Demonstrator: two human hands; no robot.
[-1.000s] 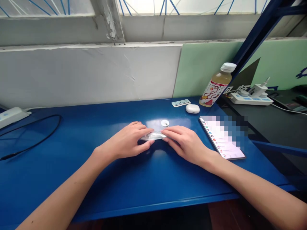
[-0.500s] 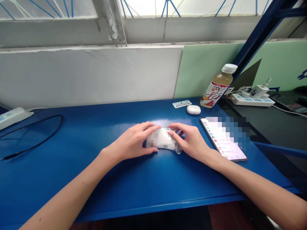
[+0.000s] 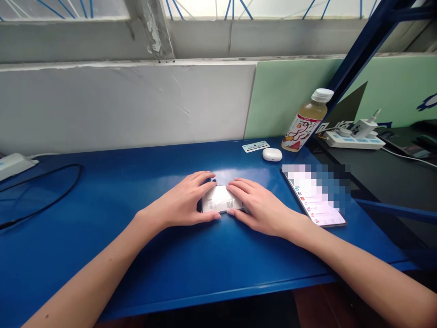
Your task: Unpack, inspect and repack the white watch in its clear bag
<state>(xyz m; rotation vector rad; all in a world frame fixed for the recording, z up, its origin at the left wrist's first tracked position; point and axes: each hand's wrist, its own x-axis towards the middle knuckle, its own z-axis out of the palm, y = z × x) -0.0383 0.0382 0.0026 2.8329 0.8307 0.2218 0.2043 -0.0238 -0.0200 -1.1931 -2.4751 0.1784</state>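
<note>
A small clear plastic packet (image 3: 218,203) with a white printed label lies flat on the blue table (image 3: 143,255), near its middle. My left hand (image 3: 184,202) grips the packet's left end, thumb below and fingers over the top edge. My right hand (image 3: 257,205) lies across the packet's right end, fingers pressed down on it and covering that part.
A phone (image 3: 316,198) with its screen lit lies right of my right hand. Behind it are a white earbud case (image 3: 272,154), a small white card (image 3: 255,146) and a drink bottle (image 3: 305,120). A power strip (image 3: 355,139) sits far right. A black cable (image 3: 41,191) loops at left.
The packet, held edge-on a second ago, was turned label-up and now lies flatter on the table. My right hand has moved over its right end. The small round piece behind it is no longer visible.
</note>
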